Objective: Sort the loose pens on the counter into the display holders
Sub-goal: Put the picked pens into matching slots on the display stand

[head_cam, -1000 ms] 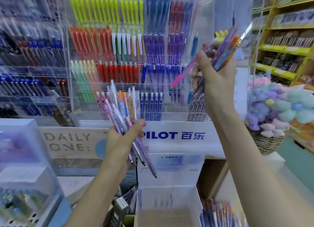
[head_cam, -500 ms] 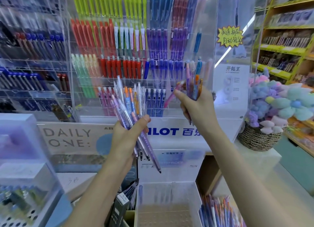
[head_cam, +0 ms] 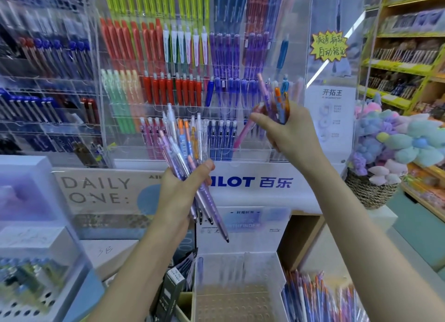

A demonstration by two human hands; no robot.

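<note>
Down from high at 1 o'clock, the small bunch of pens (head_cam: 277, 100) now stands upright before the bottom row of the display holders (head_cam: 255, 153). The right hand (head_cam: 291, 138) is clamped on it, thumb and forefinger pinching a pink pen (head_cam: 243, 135) that slants toward 7 o'clock. At its 8 o'clock, the left hand (head_cam: 178, 196) grips a larger fan of pens (head_cam: 185, 143). A basket of plush flowers (head_cam: 370, 189) stands at 3 o'clock.
</note>
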